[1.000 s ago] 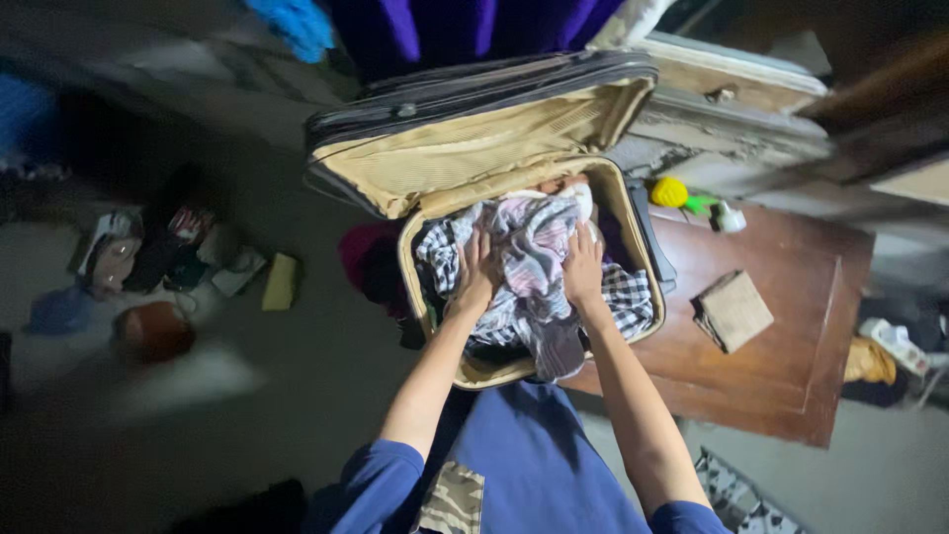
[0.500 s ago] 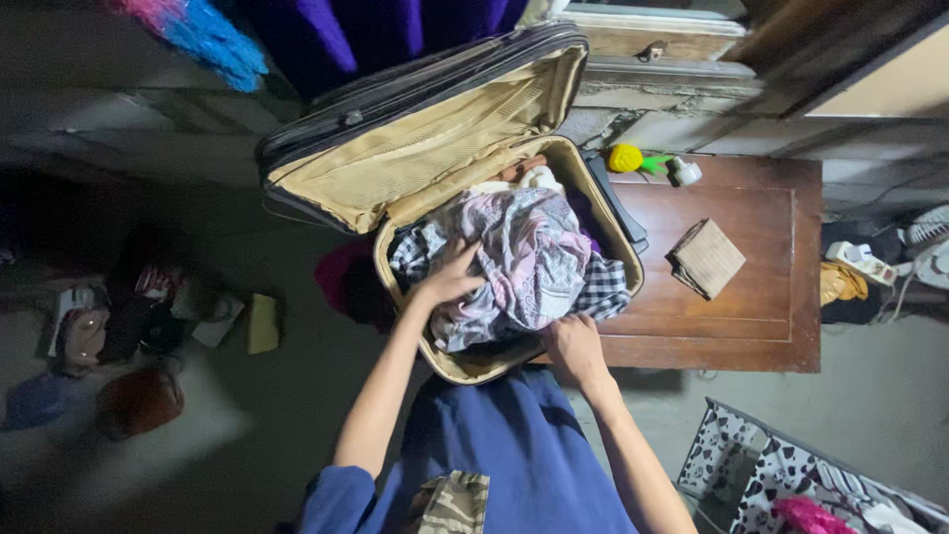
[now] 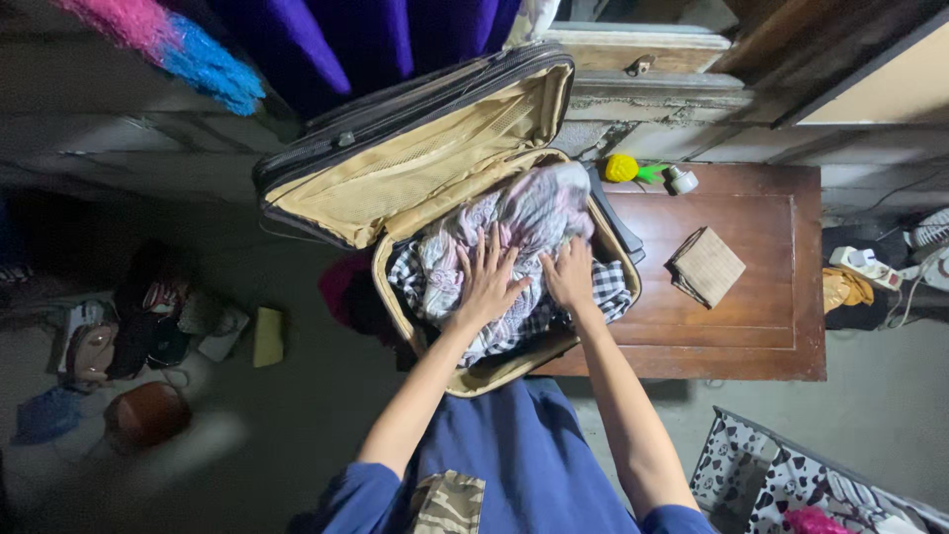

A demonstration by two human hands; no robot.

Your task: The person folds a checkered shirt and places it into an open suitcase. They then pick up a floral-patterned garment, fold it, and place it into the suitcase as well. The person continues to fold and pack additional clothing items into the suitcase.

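Both the left hand [image 3: 486, 285] and right hand [image 3: 569, 279] lay flat, fingers spread, gripping nothing, on heaped clothes [image 3: 524, 222] in the suitcase [image 3: 494, 371]; the heap could spill over its rim.

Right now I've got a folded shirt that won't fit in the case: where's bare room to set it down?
The wooden table is mostly free: the near strip below the woven square pad, and the stretch right of it. The far edge holds a yellow toy. The suitcase is crammed with clothes under the left hand and right hand.
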